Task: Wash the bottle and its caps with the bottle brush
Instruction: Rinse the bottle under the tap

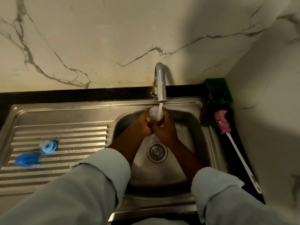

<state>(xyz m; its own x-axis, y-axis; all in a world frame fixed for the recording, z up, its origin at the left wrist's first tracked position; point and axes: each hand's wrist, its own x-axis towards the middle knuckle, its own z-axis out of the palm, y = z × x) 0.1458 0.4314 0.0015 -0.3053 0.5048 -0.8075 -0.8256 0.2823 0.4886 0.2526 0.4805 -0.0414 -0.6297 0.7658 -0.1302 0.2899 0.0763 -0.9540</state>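
A clear bottle is held over the sink basin under the running tap, with water falling onto it. My left hand grips it from the left and my right hand grips it from the right; most of its body is hidden by my fingers. Two blue caps lie on the ribbed drainboard at the left: a light blue cap and a darker blue cap. The bottle brush, pink-headed with a long white handle, lies on the dark counter right of the sink.
The steel tap stands behind the basin, whose drain sits below my hands. A dark scrubbing brush and a green holder sit in the back right corner. Marble walls close in behind and at the right.
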